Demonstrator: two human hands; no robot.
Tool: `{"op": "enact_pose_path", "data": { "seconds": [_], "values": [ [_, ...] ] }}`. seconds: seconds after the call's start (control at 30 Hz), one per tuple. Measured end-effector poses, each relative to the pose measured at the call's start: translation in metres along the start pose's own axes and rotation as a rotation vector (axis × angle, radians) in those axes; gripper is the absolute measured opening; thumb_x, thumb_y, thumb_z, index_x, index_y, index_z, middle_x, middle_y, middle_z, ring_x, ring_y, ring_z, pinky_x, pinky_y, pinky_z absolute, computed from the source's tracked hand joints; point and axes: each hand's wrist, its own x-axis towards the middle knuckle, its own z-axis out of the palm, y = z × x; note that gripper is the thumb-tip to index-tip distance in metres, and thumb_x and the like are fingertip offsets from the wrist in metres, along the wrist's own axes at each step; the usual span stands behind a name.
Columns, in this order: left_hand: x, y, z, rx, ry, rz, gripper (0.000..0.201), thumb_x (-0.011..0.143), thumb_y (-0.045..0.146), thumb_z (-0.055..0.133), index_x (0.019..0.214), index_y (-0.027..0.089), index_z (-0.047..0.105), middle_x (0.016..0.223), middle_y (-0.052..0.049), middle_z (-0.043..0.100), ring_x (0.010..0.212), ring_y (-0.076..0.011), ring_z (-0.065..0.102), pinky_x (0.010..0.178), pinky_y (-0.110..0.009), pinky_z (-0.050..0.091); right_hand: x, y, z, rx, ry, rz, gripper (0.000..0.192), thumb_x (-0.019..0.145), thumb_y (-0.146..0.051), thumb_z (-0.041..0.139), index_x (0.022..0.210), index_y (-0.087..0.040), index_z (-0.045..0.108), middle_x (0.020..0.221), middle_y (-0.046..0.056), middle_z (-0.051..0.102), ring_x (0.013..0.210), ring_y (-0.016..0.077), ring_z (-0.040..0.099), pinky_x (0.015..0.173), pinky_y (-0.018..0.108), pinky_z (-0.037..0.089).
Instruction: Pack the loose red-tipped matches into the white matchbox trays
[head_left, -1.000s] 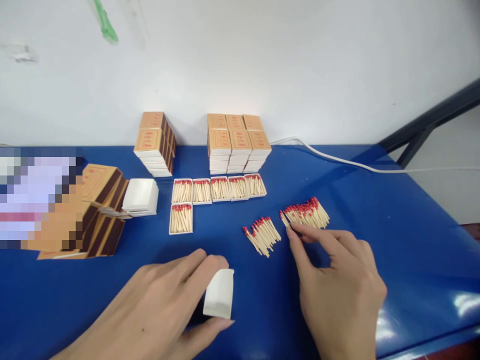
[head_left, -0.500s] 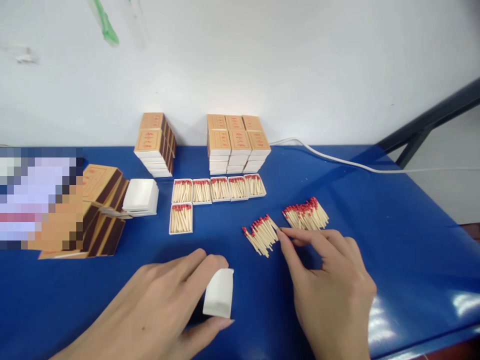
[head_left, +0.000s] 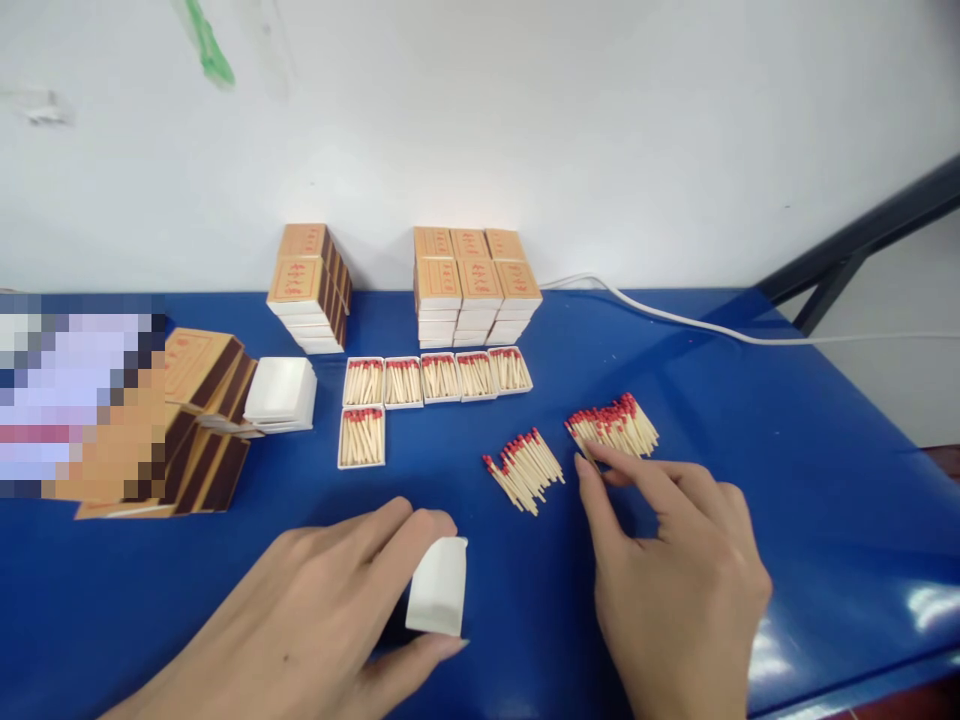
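My left hand (head_left: 330,620) grips a small white empty matchbox tray (head_left: 438,598) between thumb and fingers on the blue table (head_left: 750,480). My right hand (head_left: 675,580) reaches forward with thumb and index fingertip at the near left edge of the larger pile of red-tipped matches (head_left: 615,425), touching a match there. A smaller fanned pile of matches (head_left: 523,468) lies just left of that hand.
Six open trays filled with matches (head_left: 439,376) sit in a row and below it. Behind them stand two stacks of closed matchboxes (head_left: 475,283) (head_left: 309,285). At left lie matchbox sleeves (head_left: 206,420) and empty white trays (head_left: 281,393). A white cable (head_left: 675,318) runs along the back.
My right hand went left to the small pile half a second ago and has come back right to the larger pile. The left hand and its tray have stayed still.
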Motion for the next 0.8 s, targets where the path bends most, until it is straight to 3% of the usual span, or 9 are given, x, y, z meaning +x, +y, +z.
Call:
{"op": "enact_pose_path", "data": {
  "seconds": [0.3, 0.8],
  "values": [
    [0.0003, -0.0001, -0.0002, 0.003, 0.041, 0.012, 0.076, 0.08, 0.029, 0.104, 0.138, 0.033, 0.055, 0.109, 0.006, 0.082, 0.08, -0.0257, 0.086, 0.057, -0.038, 0.059, 0.0007, -0.0003, -0.0005, -0.011, 0.022, -0.013, 0.028, 0.114, -0.044, 0.069, 0.105, -0.024, 0.087, 0.095, 0.006, 0.077, 0.089, 0.0279, 0.06, 0.074, 0.039, 0.045],
    [0.0005, -0.0004, 0.0009, 0.003, 0.037, 0.014, 0.076, 0.08, 0.031, 0.105, 0.137, 0.033, 0.055, 0.107, 0.007, 0.082, 0.078, -0.0258, 0.085, 0.055, -0.038, 0.057, 0.0021, -0.0033, 0.0023, 0.052, -0.011, -0.062, 0.025, 0.115, -0.041, 0.07, 0.101, -0.025, 0.085, 0.092, 0.004, 0.076, 0.088, 0.0259, 0.061, 0.075, 0.037, 0.046]
  ]
}}
